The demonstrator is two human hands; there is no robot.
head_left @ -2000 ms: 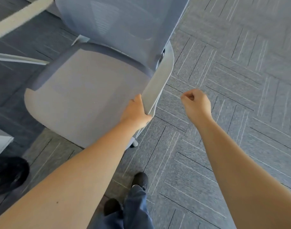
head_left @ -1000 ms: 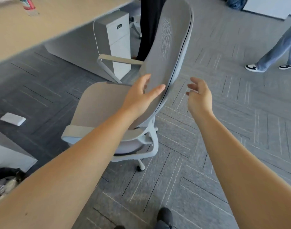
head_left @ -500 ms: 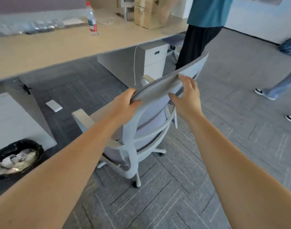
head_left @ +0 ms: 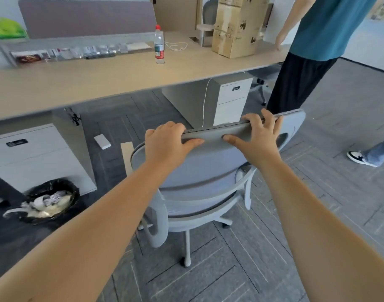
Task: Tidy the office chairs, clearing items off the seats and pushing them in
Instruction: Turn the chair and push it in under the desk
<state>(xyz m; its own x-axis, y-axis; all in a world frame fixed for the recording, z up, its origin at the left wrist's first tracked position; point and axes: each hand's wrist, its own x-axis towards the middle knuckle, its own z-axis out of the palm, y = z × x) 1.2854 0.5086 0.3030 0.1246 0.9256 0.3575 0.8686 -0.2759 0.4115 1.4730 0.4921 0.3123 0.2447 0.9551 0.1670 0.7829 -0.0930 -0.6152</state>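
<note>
Office chair (head_left: 199, 171) on carpet at 6 o'clock of counter (head_left: 99, 83), backrest toward camera. Left hand (head_left: 167, 142) and right hand (head_left: 256, 138) both clamped on backrest top edge.

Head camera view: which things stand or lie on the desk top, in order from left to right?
Green bag → row of small packets → water bottle → white cable → cardboard box.

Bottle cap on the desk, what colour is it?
Red, clearest in the head view: bottle cap.
</note>
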